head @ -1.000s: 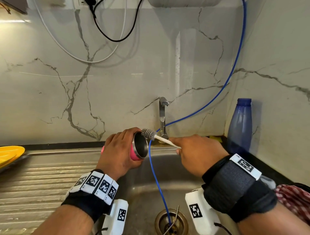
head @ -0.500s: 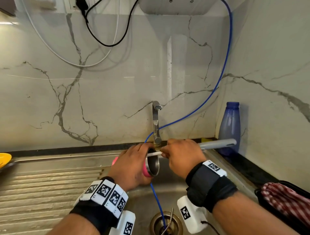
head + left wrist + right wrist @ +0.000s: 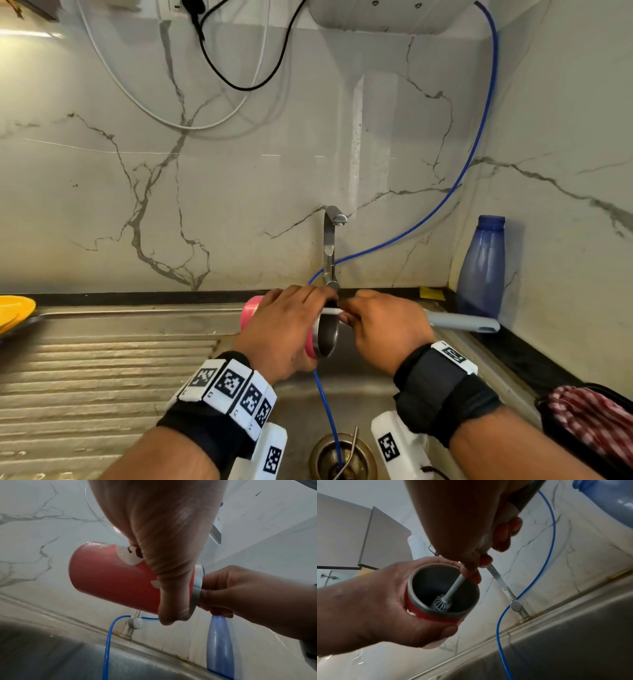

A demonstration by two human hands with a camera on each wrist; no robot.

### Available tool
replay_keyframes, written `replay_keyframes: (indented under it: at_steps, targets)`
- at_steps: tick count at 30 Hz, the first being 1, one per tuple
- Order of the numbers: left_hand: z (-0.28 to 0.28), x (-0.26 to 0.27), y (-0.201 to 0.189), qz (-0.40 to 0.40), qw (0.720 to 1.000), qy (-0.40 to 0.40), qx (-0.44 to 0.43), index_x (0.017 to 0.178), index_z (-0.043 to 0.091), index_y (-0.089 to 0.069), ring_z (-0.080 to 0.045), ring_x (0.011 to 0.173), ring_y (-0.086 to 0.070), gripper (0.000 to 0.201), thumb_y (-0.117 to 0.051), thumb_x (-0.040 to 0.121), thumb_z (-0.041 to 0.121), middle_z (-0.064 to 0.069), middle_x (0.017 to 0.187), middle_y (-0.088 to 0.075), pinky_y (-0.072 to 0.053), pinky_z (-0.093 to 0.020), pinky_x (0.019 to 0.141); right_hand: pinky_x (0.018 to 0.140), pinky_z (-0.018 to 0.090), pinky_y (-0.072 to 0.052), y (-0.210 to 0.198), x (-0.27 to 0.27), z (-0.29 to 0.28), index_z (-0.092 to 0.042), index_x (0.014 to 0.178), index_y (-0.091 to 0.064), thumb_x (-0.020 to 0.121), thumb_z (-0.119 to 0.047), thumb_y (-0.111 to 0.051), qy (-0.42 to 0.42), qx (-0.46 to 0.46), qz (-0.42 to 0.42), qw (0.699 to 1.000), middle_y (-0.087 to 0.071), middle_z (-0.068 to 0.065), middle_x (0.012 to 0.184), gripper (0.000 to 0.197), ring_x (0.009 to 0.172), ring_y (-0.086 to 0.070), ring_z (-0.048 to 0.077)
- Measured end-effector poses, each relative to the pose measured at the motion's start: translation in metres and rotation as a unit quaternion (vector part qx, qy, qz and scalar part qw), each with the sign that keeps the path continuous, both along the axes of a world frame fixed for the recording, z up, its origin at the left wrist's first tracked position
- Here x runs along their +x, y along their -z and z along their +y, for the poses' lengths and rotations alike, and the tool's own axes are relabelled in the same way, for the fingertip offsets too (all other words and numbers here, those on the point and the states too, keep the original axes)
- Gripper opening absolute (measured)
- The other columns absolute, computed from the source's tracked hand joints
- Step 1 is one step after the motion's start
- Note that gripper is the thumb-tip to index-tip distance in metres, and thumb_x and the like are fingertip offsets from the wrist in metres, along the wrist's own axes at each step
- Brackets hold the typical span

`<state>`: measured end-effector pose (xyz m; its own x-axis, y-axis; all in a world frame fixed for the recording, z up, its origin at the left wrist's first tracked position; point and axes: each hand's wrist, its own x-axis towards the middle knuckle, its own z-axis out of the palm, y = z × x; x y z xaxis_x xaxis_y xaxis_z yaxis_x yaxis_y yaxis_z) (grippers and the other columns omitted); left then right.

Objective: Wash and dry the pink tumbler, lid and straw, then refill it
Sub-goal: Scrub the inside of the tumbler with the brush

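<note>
Tumbler (image 3: 251,310), pink outside and steel inside, lies on its side in the air above the sink (image 3: 363,387), its mouth turned to the right. In the head view the left hand (image 3: 284,329) wraps over its body, fingers curled round it. The right hand (image 3: 387,325) closes on a bottle brush (image 3: 462,323); the grey handle sticks out to the right and the white stem enters the tumbler's mouth. A tap (image 3: 330,246) stands just behind both hands, and a blue hose (image 3: 327,407) runs down into the drain (image 3: 342,457). A blue bottle (image 3: 481,267) stands in the right corner of the surface, a yellow plate (image 3: 15,310) sits at the far left, and a red checked cloth (image 3: 596,418) lies at the right edge.

From the left wrist, the left grip holds the tumbler (image 3: 111,580) near its steel rim, with the right hand (image 3: 243,592) touching that rim.

From the right wrist, the brush head (image 3: 442,603) sits deep inside the tumbler (image 3: 443,588), low against the wall. The right fingers (image 3: 485,561) pinch the stem just above the rim.
</note>
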<state>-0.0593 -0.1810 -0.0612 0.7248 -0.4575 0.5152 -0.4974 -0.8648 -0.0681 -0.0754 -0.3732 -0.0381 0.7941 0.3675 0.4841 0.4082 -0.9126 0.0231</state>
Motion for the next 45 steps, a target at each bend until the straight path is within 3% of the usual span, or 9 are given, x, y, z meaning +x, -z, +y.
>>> replay_keyframes:
  at_steps: [5,9,12,20,24,28,35,40,45]
  targets:
    - [0.015,-0.002,-0.006,-0.022,0.999,-0.002,-0.043,0.139,0.038,-0.036,-0.011,0.121,-0.051,0.091,-0.085,0.063,0.047,0.015,0.132,-0.053,-0.038,-0.037,0.11,0.065,0.032,-0.036,0.005,-0.001,0.009,-0.031,0.104,-0.062,0.1,-0.042,-0.043,-0.012,-0.023,0.049,0.998,-0.061,-0.004,0.1,0.022,0.095,-0.063,0.024]
    - [0.019,-0.004,-0.003,-0.032,0.998,-0.027,-0.053,0.135,0.035,-0.042,-0.016,0.111,-0.056,0.088,-0.085,0.059,0.048,0.012,0.123,-0.058,-0.044,-0.036,0.1,0.065,0.033,-0.044,0.001,-0.011,0.014,-0.029,0.106,-0.063,0.1,-0.04,-0.041,-0.068,-0.053,-0.017,0.996,-0.06,-0.006,0.102,0.026,0.09,-0.063,0.022]
    - [0.01,-0.002,0.002,-0.034,0.999,-0.012,-0.014,0.135,0.035,-0.043,-0.016,0.113,-0.058,0.09,-0.085,0.055,0.045,0.011,0.125,-0.059,-0.045,-0.039,0.101,0.063,0.03,-0.037,-0.001,-0.009,0.007,-0.031,0.111,-0.062,0.099,-0.039,-0.043,-0.051,-0.026,-0.035,0.998,-0.06,-0.007,0.105,0.023,0.089,-0.063,0.021]
    - [0.006,0.006,0.013,-0.001,1.0,0.011,-0.015,0.137,0.041,-0.035,-0.011,0.125,-0.049,0.09,-0.084,0.062,0.043,0.016,0.134,-0.052,-0.037,-0.037,0.111,0.067,0.032,-0.043,0.012,0.003,0.009,-0.025,0.1,-0.068,0.097,-0.039,-0.048,0.024,-0.005,0.112,0.993,-0.06,0.0,0.083,0.024,0.08,-0.06,0.026]
    - [0.013,0.003,0.011,-0.02,0.998,0.017,-0.057,0.136,0.038,-0.042,-0.014,0.12,-0.051,0.084,-0.082,0.062,0.046,0.014,0.128,-0.055,-0.037,-0.037,0.105,0.064,0.031,-0.038,0.011,-0.003,0.014,-0.027,0.1,-0.065,0.097,-0.039,-0.046,-0.033,-0.019,0.062,0.997,-0.061,-0.002,0.088,0.023,0.087,-0.062,0.027]
    - [0.008,-0.002,0.004,-0.036,0.995,0.036,-0.083,0.134,0.037,-0.044,-0.012,0.117,-0.052,0.086,-0.085,0.058,0.041,0.015,0.125,-0.056,-0.034,-0.032,0.102,0.067,0.032,-0.039,0.011,-0.002,0.007,-0.03,0.104,-0.062,0.098,-0.04,-0.045,-0.027,0.061,0.034,0.997,-0.064,-0.003,0.102,0.021,0.096,-0.062,0.026]
    - [0.006,0.003,0.009,-0.027,0.997,0.048,-0.055,0.136,0.039,-0.04,-0.01,0.124,-0.048,0.086,-0.085,0.062,0.039,0.016,0.13,-0.053,-0.036,-0.038,0.111,0.069,0.032,-0.044,0.014,0.002,0.008,-0.026,0.101,-0.066,0.095,-0.038,-0.048,0.035,0.039,0.107,0.993,-0.057,-0.001,0.085,0.022,0.081,-0.057,0.027]
    - [0.011,0.0,0.006,-0.054,0.993,0.057,-0.094,0.134,0.037,-0.044,-0.008,0.119,-0.048,0.081,-0.085,0.064,0.043,0.016,0.127,-0.054,-0.036,-0.034,0.106,0.065,0.032,-0.038,0.009,-0.004,0.012,-0.029,0.102,-0.061,0.096,-0.04,-0.045,-0.033,0.015,0.039,0.999,-0.063,-0.004,0.097,0.019,0.09,-0.062,0.025]
    - [0.001,0.0,0.006,-0.055,0.992,0.066,-0.095,0.137,0.039,-0.04,-0.005,0.123,-0.044,0.091,-0.089,0.06,0.035,0.017,0.131,-0.052,-0.029,-0.028,0.108,0.067,0.031,-0.037,0.01,-0.001,0.005,-0.028,0.102,-0.06,0.097,-0.042,-0.044,0.029,0.089,0.047,0.995,-0.061,-0.002,0.096,0.021,0.09,-0.061,0.025]
